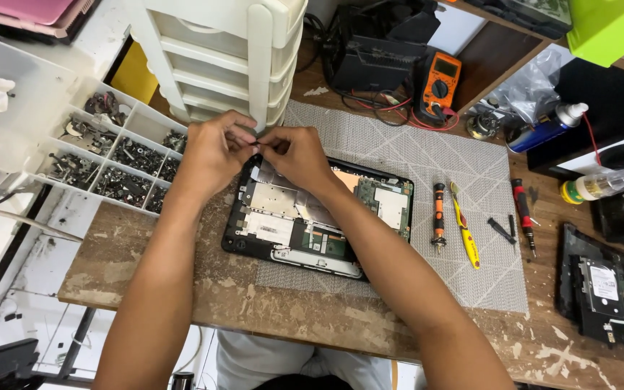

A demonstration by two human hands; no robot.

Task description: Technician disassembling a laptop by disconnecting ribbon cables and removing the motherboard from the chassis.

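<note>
An opened laptop base (305, 227) lies on a grey patterned mat (427, 166), its circuit boards and metal shields exposed. My left hand (214, 148) and my right hand (294, 152) meet above its far left corner, fingertips pinched together on something very small that I cannot make out. Both hands hover just over the laptop's back edge, close to a white plastic drawer unit (225, 65).
A compartment tray of screws (110, 159) sits at left. Right of the laptop lie an orange-black screwdriver (438, 213), a yellow tool (465, 231), a red screwdriver (523, 209) and small bits. An orange multimeter (438, 83), spray can (547, 126), bottle (601, 184) and another opened device (612, 289) crowd the right.
</note>
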